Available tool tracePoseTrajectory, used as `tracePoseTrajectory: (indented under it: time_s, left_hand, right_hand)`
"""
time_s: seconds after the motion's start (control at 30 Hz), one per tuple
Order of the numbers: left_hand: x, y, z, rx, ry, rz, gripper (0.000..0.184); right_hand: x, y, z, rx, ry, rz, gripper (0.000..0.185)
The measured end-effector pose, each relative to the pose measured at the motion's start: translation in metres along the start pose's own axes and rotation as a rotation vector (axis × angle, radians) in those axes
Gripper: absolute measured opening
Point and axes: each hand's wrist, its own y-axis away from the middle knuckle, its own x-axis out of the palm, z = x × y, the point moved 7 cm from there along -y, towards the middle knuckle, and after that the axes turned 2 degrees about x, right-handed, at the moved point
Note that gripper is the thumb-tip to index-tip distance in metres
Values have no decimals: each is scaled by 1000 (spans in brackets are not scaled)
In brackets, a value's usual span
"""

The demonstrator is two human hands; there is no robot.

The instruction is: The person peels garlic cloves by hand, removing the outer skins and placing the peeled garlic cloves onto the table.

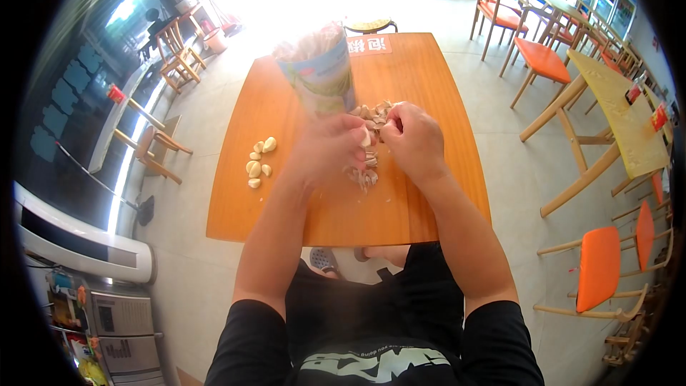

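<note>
Over the middle of the wooden table, my left hand is closed on a pale garlic clove at its fingertips. My right hand is curled just to the right, its fingertips pinched; what they hold, if anything, is hidden. Beneath and between the hands lie garlic skins, with unpeeled garlic behind them. Several peeled cloves lie in a loose group at the left of the table. A tall printed bag stands behind my left hand.
A red-and-white label lies at the table's far edge, with a round stool beyond. Chairs with orange seats and a yellow table stand at the right. A wooden chair is at the left.
</note>
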Motion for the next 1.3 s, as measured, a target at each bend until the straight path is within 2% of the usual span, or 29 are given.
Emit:
tracePoseTrajectory:
  time_s: [0.13, 0.2, 0.3, 0.37, 0.47, 0.53, 0.6, 0.9, 1.03, 1.1, 1.3]
  left_hand:
    - [1, 3, -7, 9, 119, -2, 18]
    - [1, 2, -10, 82, 314, -43, 17]
    - [-7, -4, -10, 148, 349, -9, 18]
    - [-10, -5, -8, 147, 342, -4, 18]
    - [-11, -7, -6, 136, 335, 14, 18]
    - [-5, -6, -6, 126, 334, 28, 18]
    - [-7, -4, -6, 122, 92, -112, 20]
    - [-7, -4, -4, 139, 271, -58, 22]
    - [-5, -6, -5, 157, 222, -82, 22]
    - [-6, -4, -4, 101, 153, -186, 22]
    - [-9, -5, 1, 103, 134, -177, 21]
  right_hand:
    - [10, 4, 6, -35, 20, 157, 9]
    - [15, 7, 10, -73, 19, 229, 9]
    - [17, 7, 11, -118, -40, 207, 8]
    - [15, 6, 11, -117, -196, 155, 11]
    - [10, 7, 23, -150, -260, 149, 12]
    - [11, 8, 24, -185, -238, 136, 12]
    - [10, 9, 27, -220, -214, 124, 12]
    - [7, 10, 29, -237, -228, 32, 8]
    - [6, 11, 33, -295, -134, 1, 7]
    - [6, 13, 33, -321, -122, -22, 7]
    - [12, 16, 32, -338, -50, -24, 8]
